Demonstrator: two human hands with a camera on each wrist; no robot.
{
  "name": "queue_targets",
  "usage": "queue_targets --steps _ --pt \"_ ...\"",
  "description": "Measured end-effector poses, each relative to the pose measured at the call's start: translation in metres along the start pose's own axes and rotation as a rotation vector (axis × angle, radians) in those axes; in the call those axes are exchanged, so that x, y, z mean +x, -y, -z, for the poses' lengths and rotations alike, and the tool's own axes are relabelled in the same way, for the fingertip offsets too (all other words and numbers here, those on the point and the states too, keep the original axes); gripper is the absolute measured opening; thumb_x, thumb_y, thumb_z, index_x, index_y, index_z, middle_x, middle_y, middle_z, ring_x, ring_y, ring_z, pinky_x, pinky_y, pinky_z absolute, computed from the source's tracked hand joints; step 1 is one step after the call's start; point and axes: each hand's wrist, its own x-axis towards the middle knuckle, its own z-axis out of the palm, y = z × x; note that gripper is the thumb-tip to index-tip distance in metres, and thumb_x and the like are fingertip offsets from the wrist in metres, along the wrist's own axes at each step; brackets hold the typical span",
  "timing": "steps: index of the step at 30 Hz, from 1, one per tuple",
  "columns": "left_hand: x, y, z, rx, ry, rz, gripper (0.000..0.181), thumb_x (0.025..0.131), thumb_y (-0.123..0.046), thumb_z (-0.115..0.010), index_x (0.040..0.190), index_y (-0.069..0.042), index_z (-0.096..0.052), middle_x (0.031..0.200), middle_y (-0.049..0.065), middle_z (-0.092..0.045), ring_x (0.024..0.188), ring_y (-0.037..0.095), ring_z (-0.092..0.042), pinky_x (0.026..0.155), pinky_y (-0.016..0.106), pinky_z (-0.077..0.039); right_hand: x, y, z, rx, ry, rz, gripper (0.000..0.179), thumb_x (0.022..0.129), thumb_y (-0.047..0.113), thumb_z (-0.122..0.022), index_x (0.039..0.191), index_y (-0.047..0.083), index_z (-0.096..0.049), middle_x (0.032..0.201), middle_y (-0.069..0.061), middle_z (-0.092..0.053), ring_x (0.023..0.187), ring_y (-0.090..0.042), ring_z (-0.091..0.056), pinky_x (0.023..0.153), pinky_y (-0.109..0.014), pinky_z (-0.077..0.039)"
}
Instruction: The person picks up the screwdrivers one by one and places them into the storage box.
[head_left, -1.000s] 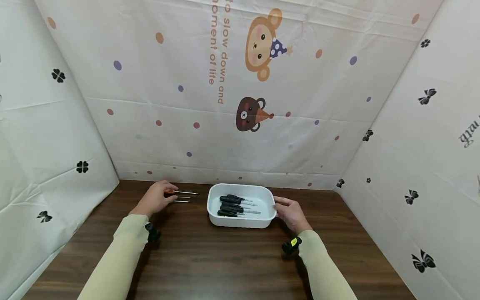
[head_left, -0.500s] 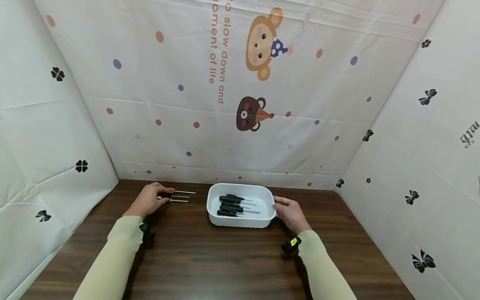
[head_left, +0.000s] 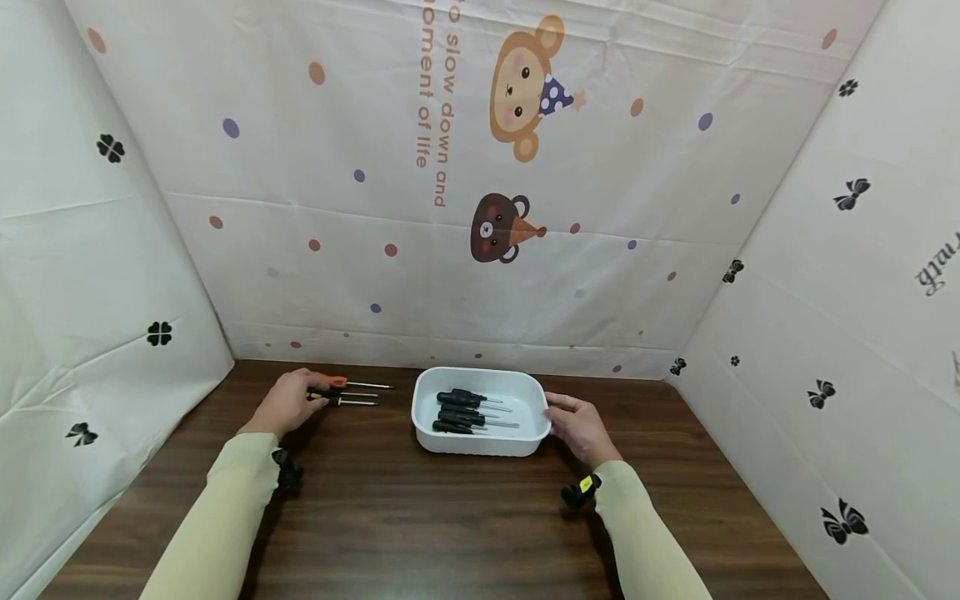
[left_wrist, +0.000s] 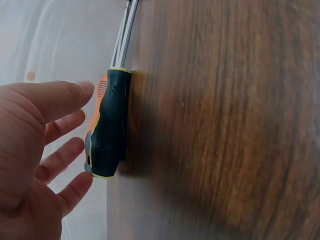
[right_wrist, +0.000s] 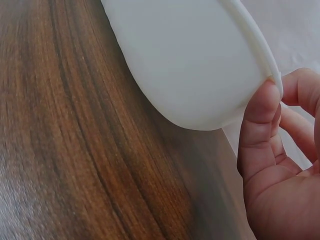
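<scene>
Three screwdrivers lie side by side on the table at the left, shafts pointing right: one with an orange handle (head_left: 335, 382), the others dark-handled. Beside their handles is my left hand (head_left: 285, 403), fingers spread and loosely bent. The left wrist view shows the thumb and fingertips right at a black-and-yellow screwdriver handle (left_wrist: 111, 122), with the orange handle behind it. A white plastic basin (head_left: 480, 447) stands to the right, holding several black-handled screwdrivers (head_left: 461, 415). My right hand (head_left: 583, 429) pinches the basin's right rim (right_wrist: 272, 70) between thumb and fingers.
The brown wooden table (head_left: 420, 517) runs back to a white printed cloth wall (head_left: 360, 267). More cloth walls close the left (head_left: 90, 275) and right (head_left: 795, 317) sides.
My left hand has drawn back to the left along the screwdrivers, baring more of their handles, which stay in place. My right hand and the basin have not moved.
</scene>
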Motion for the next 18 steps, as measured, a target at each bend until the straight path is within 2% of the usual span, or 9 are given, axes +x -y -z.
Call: queue_targets --steps 8,18 --pt "0.0003 0.0033 0.0035 0.009 0.050 0.021 0.024 0.093 -0.010 -0.074 0.113 0.003 -0.075 0.128 0.030 -0.065 0.121 0.051 -0.057 0.099 0.061 -0.050 0.0005 0.0003 0.0003 0.013 0.011 -0.006 0.048 0.093 -0.001 -0.067 0.140 -0.005 -0.058 0.135 -0.028 -0.063 0.077 -0.013 -0.068 0.070 -0.025 -0.060" --pt "0.0019 0.0076 0.0069 0.025 0.083 0.017 0.023 0.091 -0.007 -0.074 0.112 0.003 -0.076 0.119 0.026 -0.070 0.114 0.048 -0.062 0.093 0.059 -0.053 0.0024 -0.0018 -0.0001 0.009 0.001 -0.013 0.047 0.093 -0.002 -0.068 0.139 -0.005 -0.059 0.133 -0.024 -0.066 0.075 -0.012 -0.067 0.069 -0.024 -0.060"
